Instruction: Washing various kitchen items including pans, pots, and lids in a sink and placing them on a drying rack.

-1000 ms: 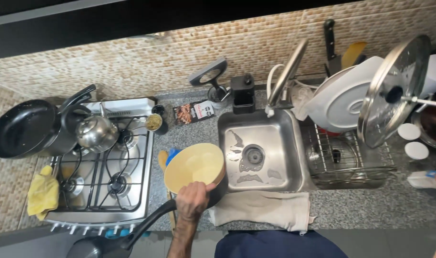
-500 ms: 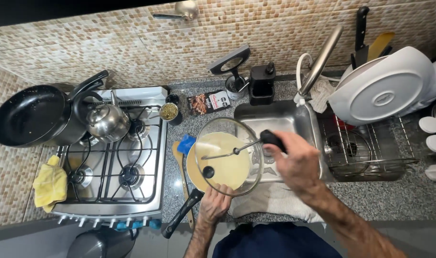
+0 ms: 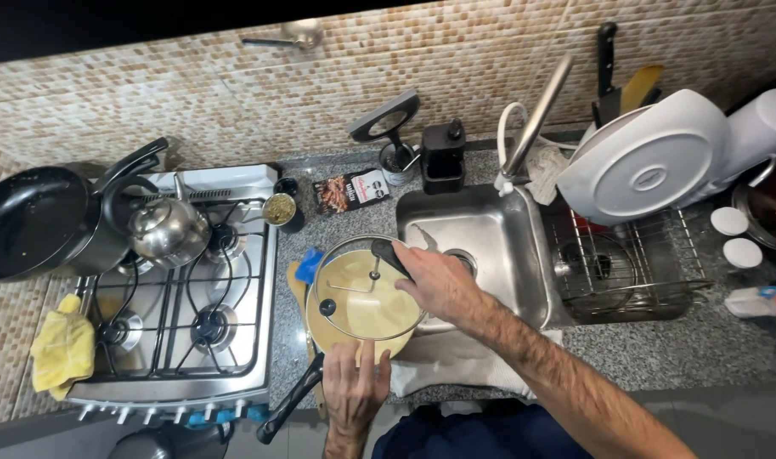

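My left hand point(image 3: 355, 385) grips the near rim of a yellow bowl point(image 3: 362, 342) held over the granite counter between the stove and the sink. My right hand point(image 3: 440, 280) holds a round glass lid point(image 3: 361, 293) by its black handle, and the lid lies over the top of the bowl. A black pan handle point(image 3: 290, 399) sticks out below the bowl toward me. A blue utensil tip point(image 3: 307, 263) shows at the bowl's far left edge.
A gas stove point(image 3: 184, 314) on the left carries a steel kettle point(image 3: 169, 229); a black frying pan point(image 3: 31, 221) and a yellow cloth point(image 3: 62, 350) flank it. A steel sink point(image 3: 477, 246), a dish rack point(image 3: 630, 272) and a white plate point(image 3: 651, 161) sit on the right.
A second ago only my left hand held the open bowl. My right hand then brought the glass lid over it, and the lid now sits lower and more squarely on the bowl.
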